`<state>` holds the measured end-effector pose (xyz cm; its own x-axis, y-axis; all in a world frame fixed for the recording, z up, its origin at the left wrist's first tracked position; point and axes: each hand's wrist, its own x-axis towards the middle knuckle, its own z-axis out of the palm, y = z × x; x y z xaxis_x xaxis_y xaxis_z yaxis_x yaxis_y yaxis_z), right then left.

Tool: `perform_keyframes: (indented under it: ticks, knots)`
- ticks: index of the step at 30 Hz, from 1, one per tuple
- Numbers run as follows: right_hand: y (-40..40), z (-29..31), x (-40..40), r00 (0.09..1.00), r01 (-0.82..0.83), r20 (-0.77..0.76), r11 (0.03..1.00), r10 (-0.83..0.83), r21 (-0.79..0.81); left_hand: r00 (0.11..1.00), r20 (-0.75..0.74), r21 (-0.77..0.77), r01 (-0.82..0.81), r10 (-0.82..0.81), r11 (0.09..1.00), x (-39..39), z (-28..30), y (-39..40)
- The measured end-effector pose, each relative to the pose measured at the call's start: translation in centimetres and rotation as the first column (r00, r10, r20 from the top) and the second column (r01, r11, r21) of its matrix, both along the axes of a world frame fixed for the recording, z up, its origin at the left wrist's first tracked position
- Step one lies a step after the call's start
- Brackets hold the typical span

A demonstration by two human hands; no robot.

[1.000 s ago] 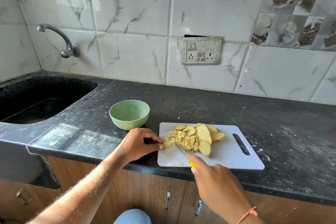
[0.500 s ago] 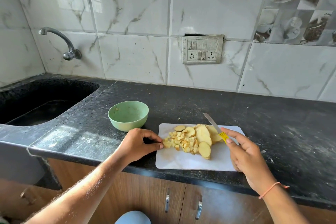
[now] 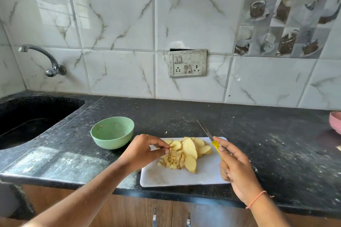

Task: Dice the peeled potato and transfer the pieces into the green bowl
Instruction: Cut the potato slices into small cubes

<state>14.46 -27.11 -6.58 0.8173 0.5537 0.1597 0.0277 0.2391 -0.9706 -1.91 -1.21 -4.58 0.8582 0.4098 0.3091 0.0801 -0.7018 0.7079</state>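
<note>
Our left grip (image 3: pixel 145 150) curls at the potato pieces (image 3: pixel 181 155) on the white board (image 3: pixel 203 177); our right grip (image 3: pixel 234 164) pinches the knife (image 3: pixel 209 135), blade raised.

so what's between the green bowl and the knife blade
In the head view, the left hand and the far end of the potato slices on the white cutting board lie between the green bowl and the knife blade.

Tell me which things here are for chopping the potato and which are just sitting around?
For the job: potato slices, diced pieces, knife in the right hand, left hand, cutting board, green bowl.

Just there: tap, sink, switch plate, pink bowl.
</note>
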Motion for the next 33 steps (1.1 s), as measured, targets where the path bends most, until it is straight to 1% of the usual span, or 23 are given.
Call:
perform_keyframes:
  ticks: [2, 4, 5, 8, 10, 13, 16, 19, 23, 25, 27, 29, 33]
  knots:
    - [-0.1, 0.2, 0.2, 1.0, 0.012, 0.001, 1.0, -0.012, 0.003, 0.997, -0.043, 0.086, 0.073, -0.07, 0.994, 1.2, 1.0, -0.6]
    - [-0.1, 0.2, 0.3, 1.0, 0.016, 0.003, 1.0, -0.016, 0.0, 0.986, -0.092, 0.239, 0.159, -0.141, 0.958, 2.2, 1.5, -1.3]
    - [-0.2, 0.1, 0.3, 1.0, 0.019, -0.002, 1.0, -0.019, 0.001, 0.979, -0.133, 0.3, 0.186, -0.152, 0.936, 2.6, 1.6, -1.7]
    - [-0.2, 0.2, 0.2, 1.0, 0.024, -0.01, 1.0, -0.024, 0.007, 0.96, -0.281, 0.408, 0.142, -0.024, 0.902, 3.4, 1.7, -3.1]
    - [-0.2, 0.2, 0.2, 1.0, 0.031, -0.006, 1.0, -0.03, 0.003, 0.95, -0.312, 0.45, 0.142, 0.006, 0.882, 4.0, 1.6, -4.0]
    - [-0.2, 0.2, 0.1, 1.0, 0.026, -0.004, 1.0, -0.026, 0.003, 0.957, -0.29, 0.455, 0.146, -0.009, 0.878, 4.4, 2.0, -5.2]
    - [-0.2, 0.2, 0.1, 1.0, 0.025, -0.011, 1.0, -0.025, 0.002, 0.964, -0.261, 0.417, 0.165, -0.057, 0.894, 4.3, 1.8, -5.4]
    - [-0.2, 0.2, 0.3, 1.0, 0.028, -0.006, 1.0, -0.028, 0.006, 0.97, -0.233, 0.387, 0.161, -0.072, 0.908, 4.3, 1.6, -5.3]
    - [-0.3, 0.2, 0.3, 1.0, 0.025, -0.006, 1.0, -0.025, 0.004, 0.972, -0.226, 0.233, 0.121, -0.067, 0.965, 3.9, 1.7, -4.6]
    - [-0.3, 0.2, 0.3, 1.0, 0.024, -0.007, 1.0, -0.024, 0.006, 0.972, -0.217, 0.164, 0.123, -0.086, 0.979, 3.6, 1.8, -4.5]
    - [-0.3, 0.2, 0.3, 1.0, 0.026, -0.009, 1.0, -0.026, 0.008, 0.975, -0.191, 0.134, 0.141, -0.114, 0.981, 3.5, 2.0, -4.6]
    - [-0.2, 0.2, 0.3, 1.0, 0.03, -0.009, 0.999, -0.029, 0.013, 0.974, -0.192, 0.165, 0.153, -0.12, 0.974, 3.4, 2.2, -4.6]
    - [-0.2, 0.1, 0.2, 0.999, 0.04, 0.006, 0.999, -0.04, 0.011, 0.959, -0.265, 0.28, 0.171, -0.096, 0.945, 3.2, 2.8, -5.2]
